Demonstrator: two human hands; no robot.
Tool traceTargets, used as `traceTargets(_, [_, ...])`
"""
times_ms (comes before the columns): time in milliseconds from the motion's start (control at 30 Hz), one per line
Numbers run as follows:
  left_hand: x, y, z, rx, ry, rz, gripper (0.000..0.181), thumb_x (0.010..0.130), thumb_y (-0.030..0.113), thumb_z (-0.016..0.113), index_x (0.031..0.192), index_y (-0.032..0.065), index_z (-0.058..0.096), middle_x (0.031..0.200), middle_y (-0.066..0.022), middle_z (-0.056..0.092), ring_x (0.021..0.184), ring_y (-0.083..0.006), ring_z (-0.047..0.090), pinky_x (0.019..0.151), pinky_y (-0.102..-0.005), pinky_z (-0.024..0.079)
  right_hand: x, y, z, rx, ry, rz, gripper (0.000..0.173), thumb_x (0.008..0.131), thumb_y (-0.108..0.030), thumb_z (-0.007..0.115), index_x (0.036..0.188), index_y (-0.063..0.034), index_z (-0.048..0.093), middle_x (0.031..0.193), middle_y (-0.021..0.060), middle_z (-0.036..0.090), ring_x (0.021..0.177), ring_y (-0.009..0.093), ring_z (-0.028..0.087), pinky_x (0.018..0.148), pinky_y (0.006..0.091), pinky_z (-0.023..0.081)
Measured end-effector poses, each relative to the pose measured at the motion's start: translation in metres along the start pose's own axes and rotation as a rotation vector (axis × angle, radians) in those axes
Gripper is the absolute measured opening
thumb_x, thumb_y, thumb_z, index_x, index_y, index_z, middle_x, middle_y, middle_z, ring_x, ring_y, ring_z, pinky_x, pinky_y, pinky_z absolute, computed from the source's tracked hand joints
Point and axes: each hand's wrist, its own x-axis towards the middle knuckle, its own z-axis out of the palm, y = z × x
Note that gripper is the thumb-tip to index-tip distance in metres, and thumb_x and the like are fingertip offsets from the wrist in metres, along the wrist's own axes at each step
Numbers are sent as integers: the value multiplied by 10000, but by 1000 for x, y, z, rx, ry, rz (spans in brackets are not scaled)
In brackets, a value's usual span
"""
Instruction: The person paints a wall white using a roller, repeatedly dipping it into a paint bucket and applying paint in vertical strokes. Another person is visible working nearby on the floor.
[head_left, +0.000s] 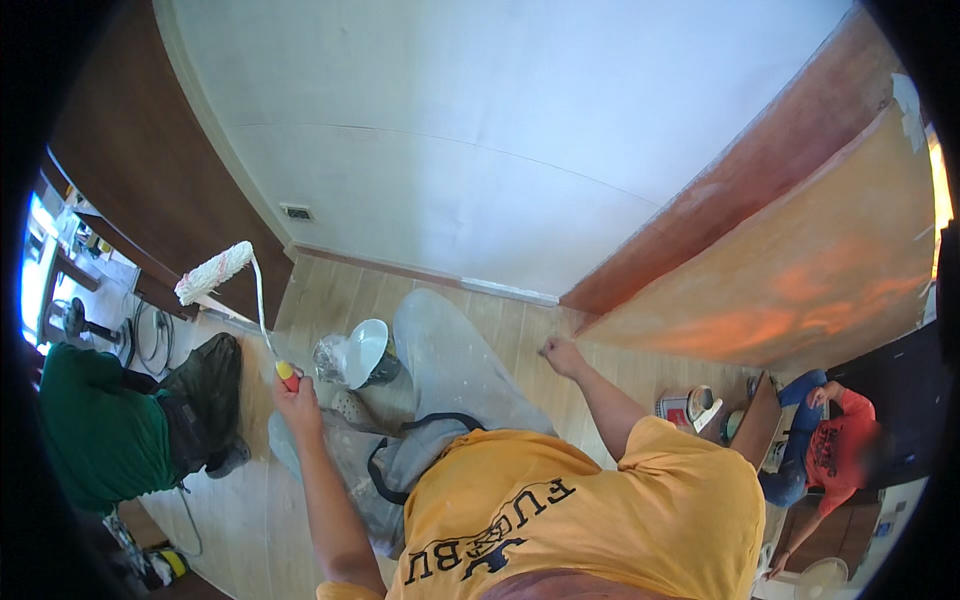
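Note:
My left hand (298, 401) grips the red and yellow handle of a paint roller (215, 274). Its fluffy white sleeve has faint pink streaks and is raised in front of the brown door panel. Out to the right, my right hand (564, 356) is curled above the floor, with a small dark bit at its fingertips; what that is, I cannot tell. On the floor by my bent knee, a white bowl (368, 352) leans tilted on a dark bucket (388, 369). Clear plastic wrapping (330, 358) touches the bowl's left side. A pale wall (465, 195) with a thin seam rises ahead.
A person in green (112, 420) bends at left, near coiled cables (154, 330). Right, a person in red (836, 450) sits beyond a wooden board (754, 420) and a paint can (677, 407). Brown sheeting (780, 247) covers the right wall; a door panel (165, 165) stands left.

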Motion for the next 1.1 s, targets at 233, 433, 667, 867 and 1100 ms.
traceTargets(233, [0, -2, -8, 69, -39, -12, 164, 806, -32, 566, 929, 74, 541, 786, 24, 479, 574, -51, 409, 505, -228, 340, -71, 78, 40, -456, -810, 65, 399, 930, -412, 601, 1055, -62, 747, 1038, 199, 728, 930, 320, 703, 827, 455, 552])
traceTargets(433, [3, -22, -13, 139, -37, 0, 157, 782, -31, 582, 900, 62, 538, 797, 19, 484, 656, -81, 435, 597, -247, 376, -49, 64, 20, -151, -822, 411, 285, 987, -295, 562, 1096, -103, 742, 1020, 125, 747, 824, 197, 724, 680, 390, 568])
traceTargets(667, [-20, 4, 1, 223, -49, -56, 141, 778, 16, 627, 904, 54, 575, 798, 21, 515, 708, -101, 476, 654, -274, 403, 4, -94, -63, -96, -34, -188, 590, 738, -258, 824, 1273, -78, 653, 1141, 122, 693, 815, 237, 688, 736, 374, 550])
traceTargets(867, [-57, 66, 41, 42, -77, -103, 106, 821, 49, 644, 913, 67, 595, 751, 24, 545, 647, -90, 506, 586, -272, 412, -3, -282, -109, 529, -149, -363, 525, 851, -215, 765, 1336, -76, 622, 1147, 73, 664, 800, 183, 621, 774, 345, 523])
traceTargets(1100, [-86, 116, 86, 115, -124, 102, 289, 838, 94, 645, 1101, -8, 584, 845, -86, 618, 784, -168, 559, 739, -337, 489, -66, -390, -55, 720, -527, -770, 410, 964, -219, 655, 1328, -34, 608, 1294, 96, 587, 1221, 201, 526, 1030, 333, 421])
